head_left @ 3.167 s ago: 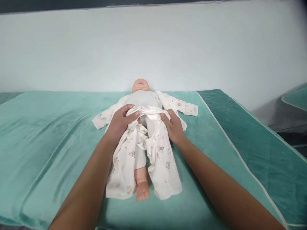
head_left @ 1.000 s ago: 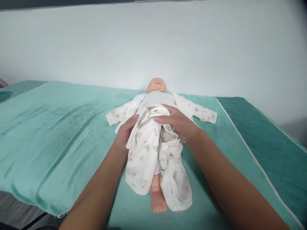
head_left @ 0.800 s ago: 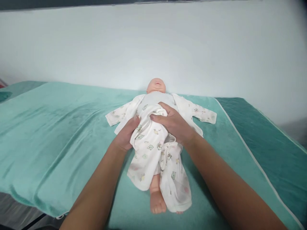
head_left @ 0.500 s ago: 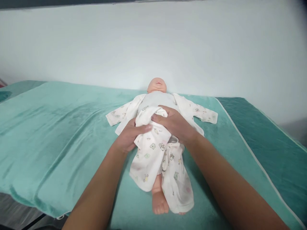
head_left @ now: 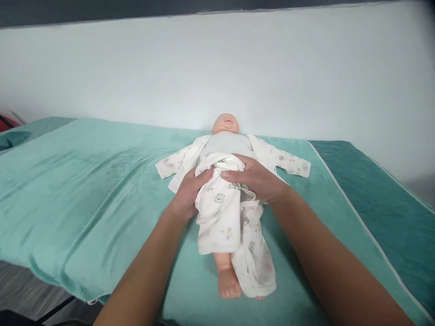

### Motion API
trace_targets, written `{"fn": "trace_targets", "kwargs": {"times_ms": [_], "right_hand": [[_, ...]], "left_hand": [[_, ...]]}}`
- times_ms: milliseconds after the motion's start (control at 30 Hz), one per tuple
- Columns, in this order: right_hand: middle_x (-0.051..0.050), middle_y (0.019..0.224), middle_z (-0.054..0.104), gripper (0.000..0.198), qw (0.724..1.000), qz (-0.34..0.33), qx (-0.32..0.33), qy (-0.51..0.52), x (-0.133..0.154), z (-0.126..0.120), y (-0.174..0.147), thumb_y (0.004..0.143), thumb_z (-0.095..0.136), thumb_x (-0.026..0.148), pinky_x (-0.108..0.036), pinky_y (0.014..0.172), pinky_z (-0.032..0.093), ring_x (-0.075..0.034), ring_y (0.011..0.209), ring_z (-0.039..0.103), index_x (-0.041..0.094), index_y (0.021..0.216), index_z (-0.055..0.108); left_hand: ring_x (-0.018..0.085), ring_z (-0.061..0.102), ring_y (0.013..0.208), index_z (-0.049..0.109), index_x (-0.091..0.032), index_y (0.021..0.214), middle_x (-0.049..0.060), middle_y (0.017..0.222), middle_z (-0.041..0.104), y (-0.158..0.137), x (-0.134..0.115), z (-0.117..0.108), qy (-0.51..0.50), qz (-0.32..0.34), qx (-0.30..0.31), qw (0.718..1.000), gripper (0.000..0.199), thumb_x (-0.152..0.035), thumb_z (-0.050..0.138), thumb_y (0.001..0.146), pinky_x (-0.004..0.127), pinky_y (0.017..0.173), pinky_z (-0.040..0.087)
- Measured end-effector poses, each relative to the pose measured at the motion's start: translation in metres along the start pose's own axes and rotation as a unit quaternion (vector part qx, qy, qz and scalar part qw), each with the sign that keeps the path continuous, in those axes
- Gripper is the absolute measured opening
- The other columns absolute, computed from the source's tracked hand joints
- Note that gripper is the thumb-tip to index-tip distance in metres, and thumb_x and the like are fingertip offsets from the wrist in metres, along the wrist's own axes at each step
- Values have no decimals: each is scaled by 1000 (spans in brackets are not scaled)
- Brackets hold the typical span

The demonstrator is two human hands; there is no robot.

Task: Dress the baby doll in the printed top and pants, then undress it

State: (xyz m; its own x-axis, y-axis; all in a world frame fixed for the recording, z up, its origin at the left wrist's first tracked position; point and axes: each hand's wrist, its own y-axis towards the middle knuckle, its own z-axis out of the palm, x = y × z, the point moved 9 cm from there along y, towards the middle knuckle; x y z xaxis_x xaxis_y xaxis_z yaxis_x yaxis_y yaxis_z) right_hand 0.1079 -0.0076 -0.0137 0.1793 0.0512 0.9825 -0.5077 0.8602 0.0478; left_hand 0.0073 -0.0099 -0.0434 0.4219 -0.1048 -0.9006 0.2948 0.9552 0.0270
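A baby doll (head_left: 225, 126) lies on its back on a green padded mat (head_left: 84, 190), head toward the wall. It wears a white printed romper (head_left: 220, 213), open at the chest with both sleeves spread out. My left hand (head_left: 188, 194) grips the romper's left side at the doll's waist. My right hand (head_left: 254, 177) holds the bunched fabric across the doll's belly. One bare doll foot (head_left: 228, 284) sticks out below the cloth; the other leg is covered.
A darker green mat (head_left: 380, 199) adjoins on the right, with a white seam between. A pale wall (head_left: 217, 68) runs behind the doll's head. The mat's front edge (head_left: 50, 283) drops off at lower left.
The romper's left leg has been pulled up, so more of the doll's bare leg shows. Both hands have closed in at the waist, gathering the fabric there.
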Motion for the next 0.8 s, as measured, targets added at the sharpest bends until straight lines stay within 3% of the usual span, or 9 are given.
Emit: {"fn": "trace_targets", "kwargs": {"times_ms": [233, 400, 633, 800], "right_hand": [[-3, 95, 72, 35, 999, -31, 34, -22, 14, 7, -18, 77, 78, 37, -31, 75, 54, -19, 88, 68, 21, 106, 69], [-5, 104, 70, 36, 995, -20, 82, -54, 15, 15, -35, 81, 74, 38, -32, 81, 51, -20, 95, 65, 20, 111, 67], [2, 78, 60, 27, 986, -43, 62, -146, 7, 12, -31, 73, 78, 36, -26, 65, 42, -15, 74, 55, 18, 86, 62], [2, 80, 59, 26, 954, -29, 96, -283, 8, 22, -34, 73, 76, 38, -25, 65, 40, -16, 77, 54, 19, 82, 61]], "left_hand": [[26, 67, 90, 70, -15, 108, 10, 97, 73, -26, -11, 22, 126, -19, 34, 991, 42, -44, 74, 78, 33, 76, 50], [19, 62, 78, 68, -15, 102, 6, 91, 70, -37, -30, 36, 184, -5, 33, 982, 38, -40, 77, 75, 27, 67, 45], [26, 65, 94, 66, -16, 113, 9, 106, 71, -63, -23, 45, 201, -49, -35, 978, 45, -43, 74, 78, 31, 77, 48], [22, 65, 84, 65, -17, 117, 8, 99, 71, -102, -10, 47, 108, -63, -111, 986, 43, -42, 69, 82, 29, 71, 49]]}}
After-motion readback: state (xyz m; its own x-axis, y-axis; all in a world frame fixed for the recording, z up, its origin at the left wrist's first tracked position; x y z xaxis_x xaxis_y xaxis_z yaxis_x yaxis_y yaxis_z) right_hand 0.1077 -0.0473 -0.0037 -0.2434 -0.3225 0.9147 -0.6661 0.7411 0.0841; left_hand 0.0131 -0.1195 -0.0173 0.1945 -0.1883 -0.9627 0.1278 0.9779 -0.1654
